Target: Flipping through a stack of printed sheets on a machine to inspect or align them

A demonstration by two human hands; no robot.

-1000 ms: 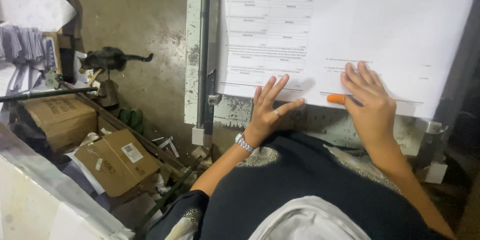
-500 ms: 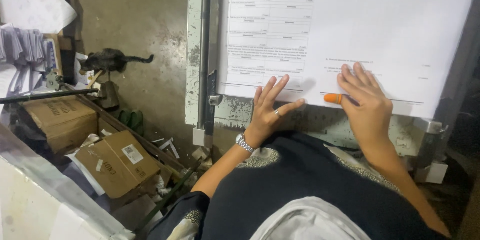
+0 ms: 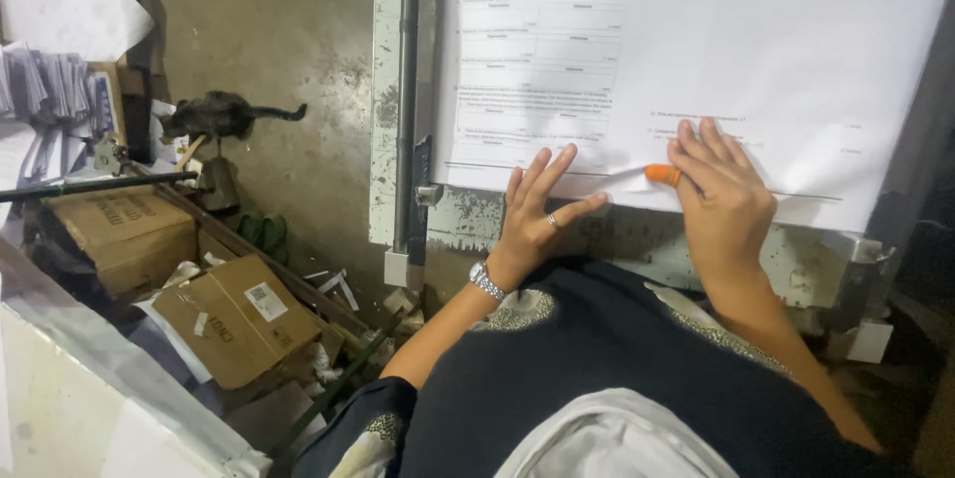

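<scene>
A stained concrete floor [image 3: 279,50] fills the left side, dimly lit. Brown cardboard boxes [image 3: 224,319] lie among paper scraps, a dark cat [image 3: 214,115] stands farther off, and stacked papers [image 3: 50,90] crowd the left edge

worktop [image 3: 557,229]: worn pale metal, chipped paint | on it: stack of large white printed sheets [image 3: 756,50] | both hands flat on sheets' near edge

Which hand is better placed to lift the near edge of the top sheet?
Right, probably. The right hand lies flat on the sheet stack with its orange-capped thumb at the near edge. The left hand rests spread at the edge, fingers on the paper, thumb pointing right along the edge.
</scene>
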